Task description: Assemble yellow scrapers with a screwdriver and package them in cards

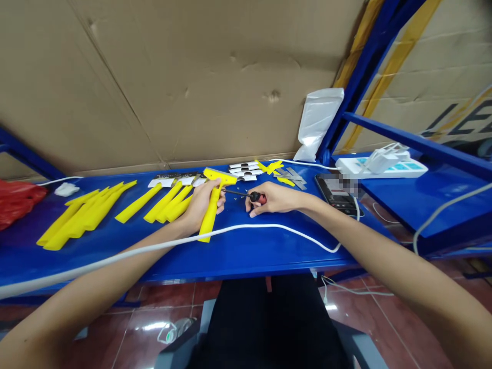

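Observation:
My left hand [202, 204] is closed round a yellow scraper [209, 218], whose wide head points up and away from me. My right hand [271, 197] grips a screwdriver [255, 197] with a red and black handle. Its dark shaft runs left toward the scraper's neck; whether the tip touches a screw is hidden by my fingers. Several tiny nuts or screws [239, 198] lie on the blue table between my hands. Behind them are small yellow plastic parts [274, 167], grey metal blades [295, 178] and white-sleeved pieces [246, 170].
Yellow handles [90, 212] lie in groups at the left, near a red plastic bag [19, 202]. A phone [336, 193] and a white power strip [380, 168] are at the right. A white cable [246, 227] crosses in front of my hands. Cardboard [192, 82] stands behind the blue table [246, 259].

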Action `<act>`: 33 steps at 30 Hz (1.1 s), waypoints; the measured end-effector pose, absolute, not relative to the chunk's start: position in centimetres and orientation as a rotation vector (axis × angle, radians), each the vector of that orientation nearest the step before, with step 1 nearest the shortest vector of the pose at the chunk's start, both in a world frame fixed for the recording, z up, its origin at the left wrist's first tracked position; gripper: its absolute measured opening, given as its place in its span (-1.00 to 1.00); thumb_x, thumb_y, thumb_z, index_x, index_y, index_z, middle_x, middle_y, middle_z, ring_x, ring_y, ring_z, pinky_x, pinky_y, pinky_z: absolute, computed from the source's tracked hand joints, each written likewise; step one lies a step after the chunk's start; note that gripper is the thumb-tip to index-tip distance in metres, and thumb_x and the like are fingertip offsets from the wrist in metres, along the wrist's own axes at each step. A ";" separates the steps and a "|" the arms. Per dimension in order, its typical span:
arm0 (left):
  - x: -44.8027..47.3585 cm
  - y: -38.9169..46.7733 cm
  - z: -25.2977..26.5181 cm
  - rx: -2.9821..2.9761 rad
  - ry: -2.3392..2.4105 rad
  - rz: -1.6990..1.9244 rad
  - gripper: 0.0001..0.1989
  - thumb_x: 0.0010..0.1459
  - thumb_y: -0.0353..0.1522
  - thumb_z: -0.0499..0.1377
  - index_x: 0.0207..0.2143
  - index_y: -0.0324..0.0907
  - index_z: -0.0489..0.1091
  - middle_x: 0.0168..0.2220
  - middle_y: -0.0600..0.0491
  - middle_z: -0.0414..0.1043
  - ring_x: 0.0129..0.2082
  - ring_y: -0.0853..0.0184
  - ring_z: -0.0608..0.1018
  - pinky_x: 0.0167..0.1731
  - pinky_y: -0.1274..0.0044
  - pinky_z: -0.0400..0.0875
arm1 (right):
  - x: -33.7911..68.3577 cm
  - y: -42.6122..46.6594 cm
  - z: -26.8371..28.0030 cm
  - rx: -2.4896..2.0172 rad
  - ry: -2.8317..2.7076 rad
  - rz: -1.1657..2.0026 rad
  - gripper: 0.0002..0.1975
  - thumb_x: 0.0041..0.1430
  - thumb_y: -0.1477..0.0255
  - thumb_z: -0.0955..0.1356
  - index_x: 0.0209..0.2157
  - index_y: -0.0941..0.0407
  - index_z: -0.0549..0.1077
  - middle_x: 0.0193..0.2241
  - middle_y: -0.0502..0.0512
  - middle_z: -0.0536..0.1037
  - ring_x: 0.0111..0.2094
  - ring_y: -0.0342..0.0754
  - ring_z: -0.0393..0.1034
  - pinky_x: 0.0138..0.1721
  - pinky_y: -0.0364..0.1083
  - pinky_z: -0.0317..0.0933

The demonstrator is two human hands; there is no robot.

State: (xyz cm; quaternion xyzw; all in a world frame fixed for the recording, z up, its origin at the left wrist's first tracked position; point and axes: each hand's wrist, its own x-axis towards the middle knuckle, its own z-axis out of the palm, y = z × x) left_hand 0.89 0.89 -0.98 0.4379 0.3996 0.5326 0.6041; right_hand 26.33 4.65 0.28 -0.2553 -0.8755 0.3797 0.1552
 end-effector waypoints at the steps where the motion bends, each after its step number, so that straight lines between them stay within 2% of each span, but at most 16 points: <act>1: 0.9 0.9 -1.0 1.011 0.932 1.229 -0.68 0.23 -0.19 0.40 -0.34 -0.22 0.41 -0.51 0.13 0.37 -0.66 0.47 0.35 -0.75 0.62 0.24 | 26.3 4.6 0.3 -0.735 -2.511 1.093 -0.76 0.20 0.27 0.58 -0.19 0.14 0.70 -0.39 -0.04 0.51 -0.36 -0.12 0.33 -0.24 -0.08 0.20; 5: 1.0 0.7 -0.9 1.014 0.936 1.202 -0.69 0.23 -0.21 0.40 -0.37 -0.20 0.38 -0.48 0.10 0.39 -0.66 0.47 0.35 -0.75 0.60 0.26 | 26.2 4.8 0.1 -0.785 -2.479 1.077 -0.83 0.22 0.34 0.56 -0.22 0.14 0.68 -0.33 0.03 0.60 -0.32 -0.09 0.36 -0.20 -0.07 0.22; 11: 1.3 0.5 -0.6 0.985 0.905 1.191 -0.77 0.27 -0.30 0.32 -0.36 -0.20 0.37 -0.45 0.08 0.41 -0.67 0.48 0.34 -0.76 0.60 0.24 | 26.3 5.1 -0.1 -0.911 -2.412 1.007 -0.86 0.21 0.38 0.56 -0.25 0.15 0.67 -0.40 0.00 0.55 -0.37 -0.11 0.33 -0.25 -0.08 0.19; 20: 1.4 0.2 -0.6 0.994 0.930 1.137 -0.77 0.33 -0.30 0.28 -0.37 -0.20 0.37 -0.46 0.09 0.40 -0.67 0.47 0.34 -0.76 0.60 0.26 | 27.6 6.3 -0.1 -0.940 -2.435 0.973 -0.75 0.21 0.25 0.57 -0.20 0.13 0.70 -0.41 -0.01 0.53 -0.36 -0.08 0.36 -0.26 -0.06 0.20; 27: 1.8 -0.6 -0.4 0.994 0.945 1.054 -0.67 0.35 -0.24 0.29 -0.44 -0.20 0.38 -0.54 0.07 0.38 -0.71 0.47 0.33 -0.77 0.61 0.23 | 28.2 6.5 0.5 -0.927 -2.492 1.003 -0.74 0.19 0.24 0.59 -0.20 0.12 0.68 -0.32 0.04 0.63 -0.29 -0.02 0.46 -0.18 -0.03 0.25; 33: 1.9 -1.3 -0.4 1.017 0.977 0.999 -0.62 0.37 -0.19 0.29 -0.47 -0.20 0.41 -0.59 0.06 0.35 -0.72 0.46 0.32 -0.75 0.60 0.23 | 27.9 6.1 0.4 -0.981 -2.513 0.903 -0.79 0.23 0.27 0.56 -0.23 0.13 0.67 -0.42 0.00 0.52 -0.39 -0.08 0.34 -0.28 -0.05 0.19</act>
